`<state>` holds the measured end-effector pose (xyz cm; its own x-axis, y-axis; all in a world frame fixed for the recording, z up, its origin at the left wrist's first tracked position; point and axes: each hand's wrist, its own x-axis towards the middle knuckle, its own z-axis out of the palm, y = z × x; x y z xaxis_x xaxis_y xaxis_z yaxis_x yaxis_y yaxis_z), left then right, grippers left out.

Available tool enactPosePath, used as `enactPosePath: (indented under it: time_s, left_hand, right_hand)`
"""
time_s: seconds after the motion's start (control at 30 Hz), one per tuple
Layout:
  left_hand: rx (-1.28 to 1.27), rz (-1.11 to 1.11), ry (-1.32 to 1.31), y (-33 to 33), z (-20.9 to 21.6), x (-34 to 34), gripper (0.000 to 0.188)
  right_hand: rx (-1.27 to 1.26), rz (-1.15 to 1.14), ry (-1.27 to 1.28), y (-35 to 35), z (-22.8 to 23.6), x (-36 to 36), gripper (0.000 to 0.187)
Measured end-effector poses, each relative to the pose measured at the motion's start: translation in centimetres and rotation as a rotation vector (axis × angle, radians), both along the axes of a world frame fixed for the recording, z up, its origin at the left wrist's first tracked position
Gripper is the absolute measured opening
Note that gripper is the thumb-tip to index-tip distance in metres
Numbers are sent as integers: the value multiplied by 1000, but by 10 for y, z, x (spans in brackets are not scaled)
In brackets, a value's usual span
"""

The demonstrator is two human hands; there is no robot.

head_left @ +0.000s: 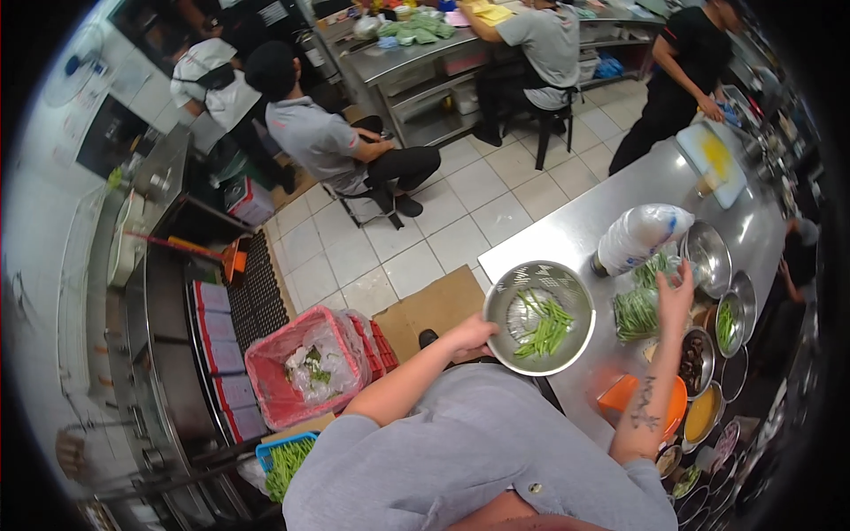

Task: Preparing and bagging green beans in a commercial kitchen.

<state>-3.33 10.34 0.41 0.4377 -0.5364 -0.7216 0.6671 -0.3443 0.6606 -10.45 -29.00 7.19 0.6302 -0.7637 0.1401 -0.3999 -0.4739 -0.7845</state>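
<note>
My left hand [474,333] grips the rim of a steel colander [581,341], tilted over the near edge of the steel counter. Cut green beans [547,323] lie inside it. Over the counter, my right hand [676,288] has its thumb and fingers curled at the edge of a clear plastic bag of cut green beans [637,312]. Just beyond the bag lies a bottle-shaped thing wrapped in clear plastic [645,237]. An orange container [675,407] sits under my right forearm.
Steel bowls [708,258] and food pans, one with yellow sauce [702,414], line the counter's right side. A stained cutting board [714,164] lies at its far end. A red crate [266,376] with a plastic liner stands left on the floor. A seated person [323,142] and several others are around.
</note>
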Motion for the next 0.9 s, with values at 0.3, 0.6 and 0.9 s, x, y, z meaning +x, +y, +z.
enactPosePath:
  time_s: [0.3, 0.6, 0.9]
  left_hand:
    - [-104, 165, 75, 69, -12, 82, 45]
    - [-70, 132, 34, 122, 22, 251, 50]
    - [-126, 141, 116, 107, 12, 380, 45]
  right_hand:
    - [187, -407, -443, 129, -82, 91, 108]
    - [-54, -879, -436, 106, -126, 131, 107]
    - [-241, -910, -436, 87, -148, 155, 81]
